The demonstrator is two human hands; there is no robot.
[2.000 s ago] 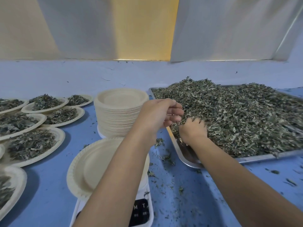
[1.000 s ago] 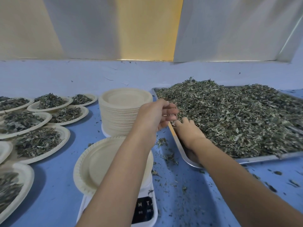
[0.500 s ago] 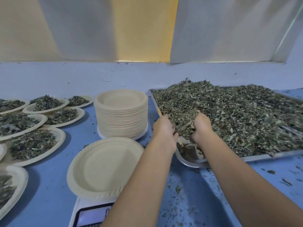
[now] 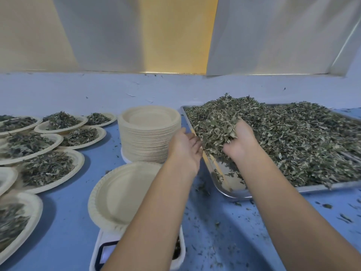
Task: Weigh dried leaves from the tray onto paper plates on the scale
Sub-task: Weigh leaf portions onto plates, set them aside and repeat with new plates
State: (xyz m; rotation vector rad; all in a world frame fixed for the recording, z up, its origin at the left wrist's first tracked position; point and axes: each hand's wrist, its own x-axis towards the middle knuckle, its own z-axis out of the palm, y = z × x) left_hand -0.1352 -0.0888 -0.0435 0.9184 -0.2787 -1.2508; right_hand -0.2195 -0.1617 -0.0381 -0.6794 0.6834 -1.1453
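Observation:
A metal tray [image 4: 221,185] at the right is heaped with dried green leaves [image 4: 297,137]. My right hand [image 4: 241,142] holds a big clump of leaves [image 4: 219,127], lifted above the tray's near left corner. My left hand [image 4: 184,148] is just left of it, fingers stretched against the clump's lower side. An empty paper plate [image 4: 121,192] sits on the white scale [image 4: 104,253] at the bottom centre, partly hidden by my left forearm. The scale's display is mostly hidden.
A tall stack of empty paper plates [image 4: 150,132] stands behind the scale, close to the tray's left edge. Several plates filled with leaves [image 4: 46,167] cover the left of the blue table [image 4: 224,227]. Leaf crumbs lie scattered before the tray. A wall closes the back.
Both hands dug into the pile at the tray's near left corner, then rose with a clump of leaves. My left arm moved off the plate's centre toward the tray.

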